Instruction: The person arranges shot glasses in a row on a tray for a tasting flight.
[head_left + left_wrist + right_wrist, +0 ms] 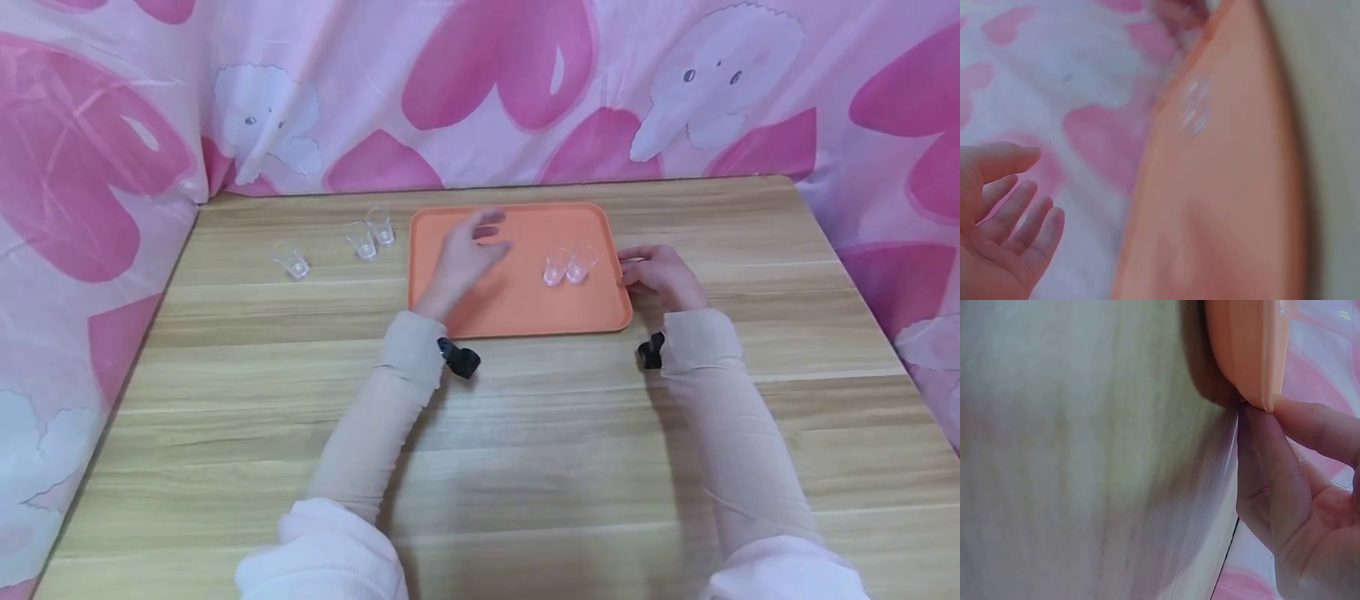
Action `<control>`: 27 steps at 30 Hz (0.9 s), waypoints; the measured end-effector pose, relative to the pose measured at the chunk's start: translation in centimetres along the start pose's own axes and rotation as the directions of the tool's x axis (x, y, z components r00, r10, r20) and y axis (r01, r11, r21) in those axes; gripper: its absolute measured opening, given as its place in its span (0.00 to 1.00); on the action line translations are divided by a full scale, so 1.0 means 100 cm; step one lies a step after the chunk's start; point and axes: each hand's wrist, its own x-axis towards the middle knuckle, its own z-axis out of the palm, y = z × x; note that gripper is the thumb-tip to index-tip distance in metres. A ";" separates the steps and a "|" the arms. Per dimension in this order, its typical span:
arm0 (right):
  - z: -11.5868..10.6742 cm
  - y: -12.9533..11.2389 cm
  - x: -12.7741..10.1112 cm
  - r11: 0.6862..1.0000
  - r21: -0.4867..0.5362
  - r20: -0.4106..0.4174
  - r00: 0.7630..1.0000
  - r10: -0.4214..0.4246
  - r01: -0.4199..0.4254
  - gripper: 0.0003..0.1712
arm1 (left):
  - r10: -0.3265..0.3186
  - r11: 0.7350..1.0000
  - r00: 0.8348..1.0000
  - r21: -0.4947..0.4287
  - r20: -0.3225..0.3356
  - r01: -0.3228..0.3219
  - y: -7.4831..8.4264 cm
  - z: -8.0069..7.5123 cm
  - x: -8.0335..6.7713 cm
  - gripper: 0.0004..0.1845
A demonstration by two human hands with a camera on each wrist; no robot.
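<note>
An orange tray (525, 304) lies at the back middle of a wooden table (525, 450). Two small clear glasses (567, 265) stand close together on its right half. My left hand (465, 254) hovers over the tray's left half with fingers spread and relaxed, holding nothing; the left wrist view shows its open palm (1004, 219) beside the blurred tray (1229, 206). My right hand (656, 271) is at the tray's right edge. In the right wrist view its thumb and a finger (1266, 462) pinch the tray's rim (1250, 344).
Three more clear glasses stand on the table left of the tray: one alone (291, 259) and a pair (371, 233) nearer the tray. Pink heart-print cloth (480, 83) hangs behind and at both sides of the table.
</note>
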 end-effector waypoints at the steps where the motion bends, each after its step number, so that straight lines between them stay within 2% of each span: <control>1: 0.000 0.000 0.000 1.000 -0.007 -0.001 1.000 0.002 -0.002 0.31 | 0.004 1.000 0.999 -0.014 -0.033 -0.005 0.001 -0.008 0.000 0.26; 7: -0.002 -0.001 -0.001 1.000 -0.023 -0.007 1.000 0.007 -0.008 0.31 | 0.017 0.999 0.980 -0.028 -0.198 -0.023 0.000 -0.058 -0.006 0.25; 11: -0.002 0.000 -0.001 1.000 -0.014 -0.005 1.000 0.011 -0.011 0.32 | 0.017 1.000 0.955 -0.009 -0.296 -0.021 -0.005 -0.088 -0.012 0.24; 18: 0.000 0.000 0.000 1.000 -0.007 -0.011 1.000 0.019 -0.019 0.31 | -0.039 0.999 0.887 -0.012 -0.460 0.038 -0.017 -0.135 -0.027 0.24; 24: 0.000 0.000 -0.001 1.000 -0.014 -0.009 1.000 0.016 -0.016 0.31 | -0.043 0.990 0.821 0.087 -0.570 0.112 -0.028 -0.166 -0.043 0.23; 27: 0.001 0.000 -0.001 1.000 0.000 -0.005 1.000 0.001 -0.001 0.31 | -0.037 0.983 0.794 0.123 -0.607 0.139 -0.035 -0.179 -0.050 0.22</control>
